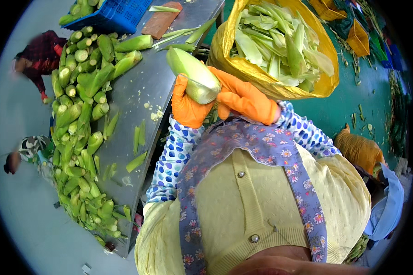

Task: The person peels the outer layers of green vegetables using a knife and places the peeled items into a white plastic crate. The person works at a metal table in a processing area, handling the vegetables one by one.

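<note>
An ear of corn (191,71) in pale green husk is held up in front of my chest, tilted with its cut end toward me. My left hand (188,104), in an orange rubber glove, is closed around its near left side, thumb up along the husk. From the right, my right hand (250,98), gloved the same way, grips the cut end with bent fingers. Some of its fingertips are hidden behind the ear. Just beyond my right hand stands a yellow woven sack (328,85) filled with stripped husks (280,46).
To the left, a metal table (128,98) bears a long heap of unhusked corn (80,151) and loose leaf scraps. A blue crate (119,16) and a reddish-brown board (162,20) sit at its far end. Other people (41,52) work beyond the heap; someone in blue is at right.
</note>
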`<state>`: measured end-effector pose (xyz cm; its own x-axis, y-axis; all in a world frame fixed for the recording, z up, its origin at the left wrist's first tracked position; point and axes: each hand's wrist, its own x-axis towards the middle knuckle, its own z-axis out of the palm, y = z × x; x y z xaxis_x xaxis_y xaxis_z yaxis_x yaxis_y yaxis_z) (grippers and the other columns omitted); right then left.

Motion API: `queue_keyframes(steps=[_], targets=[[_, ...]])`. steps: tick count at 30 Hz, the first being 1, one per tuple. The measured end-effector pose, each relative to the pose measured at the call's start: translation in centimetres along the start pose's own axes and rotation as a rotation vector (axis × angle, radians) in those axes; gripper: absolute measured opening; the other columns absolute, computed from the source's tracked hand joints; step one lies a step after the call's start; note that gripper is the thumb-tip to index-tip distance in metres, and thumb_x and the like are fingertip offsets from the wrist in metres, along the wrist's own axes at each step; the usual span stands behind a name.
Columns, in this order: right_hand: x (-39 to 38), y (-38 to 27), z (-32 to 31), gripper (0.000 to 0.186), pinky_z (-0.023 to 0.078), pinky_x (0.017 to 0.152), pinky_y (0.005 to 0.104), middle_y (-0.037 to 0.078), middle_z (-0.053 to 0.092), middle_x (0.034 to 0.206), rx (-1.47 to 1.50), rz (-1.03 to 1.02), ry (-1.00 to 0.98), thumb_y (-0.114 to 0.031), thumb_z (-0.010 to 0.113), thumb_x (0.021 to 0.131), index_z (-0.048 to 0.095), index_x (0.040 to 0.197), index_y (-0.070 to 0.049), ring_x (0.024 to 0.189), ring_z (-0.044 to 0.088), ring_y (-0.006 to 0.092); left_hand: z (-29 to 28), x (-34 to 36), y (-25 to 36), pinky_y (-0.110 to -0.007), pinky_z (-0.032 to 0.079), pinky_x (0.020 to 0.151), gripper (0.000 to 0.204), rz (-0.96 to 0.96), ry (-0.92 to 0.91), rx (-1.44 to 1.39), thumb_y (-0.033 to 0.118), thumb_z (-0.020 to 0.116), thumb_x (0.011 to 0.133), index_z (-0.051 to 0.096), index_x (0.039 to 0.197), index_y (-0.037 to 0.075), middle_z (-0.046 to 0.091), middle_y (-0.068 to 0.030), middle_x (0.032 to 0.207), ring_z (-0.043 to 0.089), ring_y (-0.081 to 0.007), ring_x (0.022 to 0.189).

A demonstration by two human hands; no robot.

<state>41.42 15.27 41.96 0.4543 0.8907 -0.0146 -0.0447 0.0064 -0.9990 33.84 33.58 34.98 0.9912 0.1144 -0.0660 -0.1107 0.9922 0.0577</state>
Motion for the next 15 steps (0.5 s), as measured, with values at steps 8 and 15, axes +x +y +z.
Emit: queue_keyframes(steps=[8,15], targets=[[0.4,3.1,1.6,0.057,0.043,0.06,0.0231,0.001,0.061,0.073,0.208,-0.099,0.099,-0.02,0.049,0.108,0.034,0.162,-0.008,0.065,0.054,0.0084,-0.8,-0.4,1.0,-0.058,0.039,0.118,0.071,-0.066,-0.175,0.023,0.027,0.064,0.099,0.032,0.158,0.002,0.048,-0.0182,0.152,0.048,-0.0347,0.14],[1.0,2.1,1.8,0.049,0.038,0.058,0.0184,0.001,0.063,0.078,0.207,-0.124,0.297,-0.021,0.048,0.109,0.044,0.156,-0.005,0.065,0.052,0.0044,0.2,-0.2,2.2,-0.056,0.032,0.122,0.09,0.001,-0.288,0.346,0.021,0.077,0.089,0.026,0.161,0.002,0.044,-0.0165,0.155,0.043,-0.035,0.144]])
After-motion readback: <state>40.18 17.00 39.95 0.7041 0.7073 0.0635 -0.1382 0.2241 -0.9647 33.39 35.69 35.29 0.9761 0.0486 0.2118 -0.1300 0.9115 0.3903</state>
